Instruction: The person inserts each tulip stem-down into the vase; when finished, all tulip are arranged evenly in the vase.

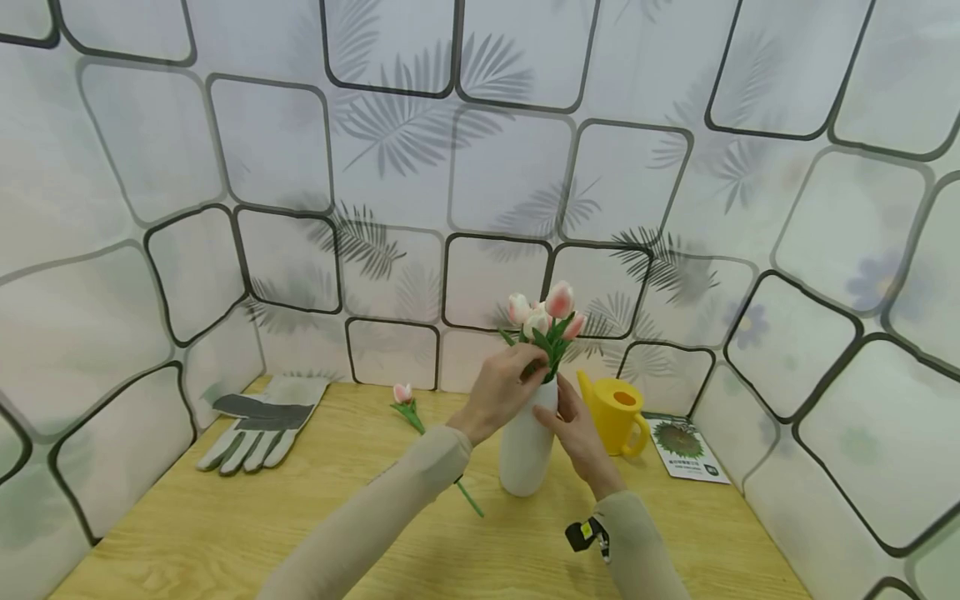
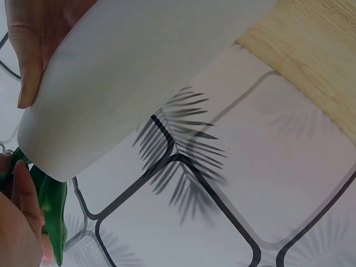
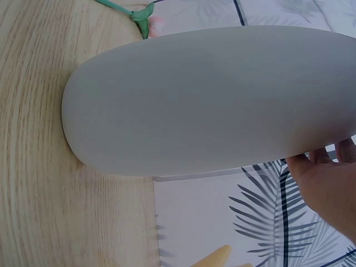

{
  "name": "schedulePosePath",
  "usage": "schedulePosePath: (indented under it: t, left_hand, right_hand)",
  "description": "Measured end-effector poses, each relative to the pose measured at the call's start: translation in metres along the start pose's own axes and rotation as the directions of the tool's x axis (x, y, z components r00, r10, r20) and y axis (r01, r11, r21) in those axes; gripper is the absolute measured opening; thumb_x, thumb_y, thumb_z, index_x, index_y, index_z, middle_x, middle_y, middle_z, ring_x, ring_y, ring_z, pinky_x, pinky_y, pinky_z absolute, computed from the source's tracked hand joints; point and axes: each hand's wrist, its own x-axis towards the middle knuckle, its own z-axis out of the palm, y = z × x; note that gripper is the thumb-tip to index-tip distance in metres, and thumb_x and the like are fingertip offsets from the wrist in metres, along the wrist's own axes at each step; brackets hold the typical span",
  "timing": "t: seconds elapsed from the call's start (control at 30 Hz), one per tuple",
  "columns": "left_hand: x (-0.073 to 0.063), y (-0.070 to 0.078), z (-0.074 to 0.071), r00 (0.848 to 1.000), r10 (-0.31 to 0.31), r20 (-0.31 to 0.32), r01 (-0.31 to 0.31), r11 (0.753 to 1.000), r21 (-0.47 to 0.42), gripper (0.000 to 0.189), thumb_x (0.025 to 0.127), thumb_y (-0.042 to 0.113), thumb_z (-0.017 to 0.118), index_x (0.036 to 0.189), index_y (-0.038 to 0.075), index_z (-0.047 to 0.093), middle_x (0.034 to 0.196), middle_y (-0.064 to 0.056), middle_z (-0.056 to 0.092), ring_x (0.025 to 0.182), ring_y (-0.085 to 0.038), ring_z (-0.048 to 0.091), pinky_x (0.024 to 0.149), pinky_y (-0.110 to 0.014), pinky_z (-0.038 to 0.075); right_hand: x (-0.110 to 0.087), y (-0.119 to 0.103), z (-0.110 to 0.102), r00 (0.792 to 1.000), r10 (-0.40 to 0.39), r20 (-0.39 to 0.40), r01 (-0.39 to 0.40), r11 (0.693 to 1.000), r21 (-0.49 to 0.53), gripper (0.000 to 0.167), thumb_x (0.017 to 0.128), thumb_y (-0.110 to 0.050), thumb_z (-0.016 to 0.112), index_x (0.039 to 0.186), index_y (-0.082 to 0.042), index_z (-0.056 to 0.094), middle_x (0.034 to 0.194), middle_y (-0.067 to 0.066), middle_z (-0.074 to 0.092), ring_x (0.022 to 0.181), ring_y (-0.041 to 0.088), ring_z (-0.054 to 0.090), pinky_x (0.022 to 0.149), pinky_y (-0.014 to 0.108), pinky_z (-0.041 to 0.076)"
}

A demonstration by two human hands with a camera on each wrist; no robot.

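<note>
A white vase (image 1: pixel 527 450) stands on the table, with several pink and white artificial tulips (image 1: pixel 558 302) rising from its mouth. With curled fingers my left hand (image 1: pixel 504 387) pinches the tulips low down, among the green leaves (image 2: pixel 53 214) just above the rim. My right hand (image 1: pixel 579 429) holds the vase near its top, thumb on the near side and fingers round the right side. The right wrist view shows those fingers (image 3: pixel 320 158) against the vase wall. Stem ends inside the vase are hidden.
One loose pink tulip (image 1: pixel 405 400) lies left of the vase, partly behind my left forearm. A yellow watering can (image 1: pixel 611 421) stands close on the right, beside a seed packet (image 1: pixel 686 450). Grey-white work gloves (image 1: pixel 262 421) lie at the far left. Patterned curtain surrounds the table.
</note>
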Motion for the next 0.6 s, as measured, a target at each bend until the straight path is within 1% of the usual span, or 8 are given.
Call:
schedulePosePath:
  t: [0.13, 0.23, 0.4, 0.6]
  left_hand:
    - [-0.0016, -0.0003, 0.0014, 0.999, 0.011, 0.036, -0.012, 1.0, 0.026, 0.011, 0.086, 0.002, 0.073, 0.097, 0.004, 0.07, 0.095, -0.006, 0.072, 0.082, -0.016, 0.069, 0.072, -0.018, 0.056]
    - [-0.0022, -0.0006, 0.0016, 0.998, 0.019, 0.058, -0.022, 0.999, 0.045, 0.008, 0.086, 0.003, 0.074, 0.093, 0.004, 0.07, 0.093, -0.005, 0.071, 0.079, -0.014, 0.067, 0.069, -0.015, 0.054]
    - [-0.0018, -0.001, 0.0025, 0.999, 0.022, 0.04, -0.024, 0.999, 0.048, 0.01, 0.086, 0.003, 0.073, 0.09, 0.006, 0.064, 0.085, -0.004, 0.067, 0.072, -0.012, 0.062, 0.064, -0.016, 0.052]
    - [-0.0003, -0.001, 0.0056, 0.999, 0.026, 0.036, -0.028, 0.999, 0.043, 0.01, 0.087, 0.003, 0.073, 0.092, 0.007, 0.066, 0.087, -0.003, 0.068, 0.078, -0.014, 0.064, 0.071, -0.022, 0.055]
  right_hand:
    - [-0.0003, -0.0002, -0.0002, 1.0, -0.001, 0.005, 0.001, 1.0, -0.005, 0.077, 0.097, -0.022, 0.064, 0.158, -0.024, 0.017, 0.16, 0.006, 0.028, 0.144, 0.029, 0.033, 0.117, 0.055, 0.029]
    - [0.0, -0.0004, -0.0001, 1.0, -0.002, 0.003, 0.002, 1.0, -0.009, 0.077, 0.097, -0.022, 0.064, 0.158, -0.023, 0.017, 0.161, 0.007, 0.026, 0.145, 0.029, 0.032, 0.117, 0.055, 0.029]
    - [0.0001, -0.0006, 0.0003, 1.0, 0.001, -0.007, -0.001, 1.0, -0.007, 0.078, 0.096, -0.022, 0.065, 0.158, -0.021, 0.017, 0.16, 0.008, 0.027, 0.145, 0.03, 0.033, 0.117, 0.055, 0.03]
    - [-0.0002, -0.0005, 0.0006, 1.0, -0.01, -0.002, 0.01, 1.0, 0.001, 0.077, 0.097, -0.02, 0.064, 0.158, -0.021, 0.017, 0.16, 0.008, 0.028, 0.144, 0.03, 0.033, 0.116, 0.055, 0.03]
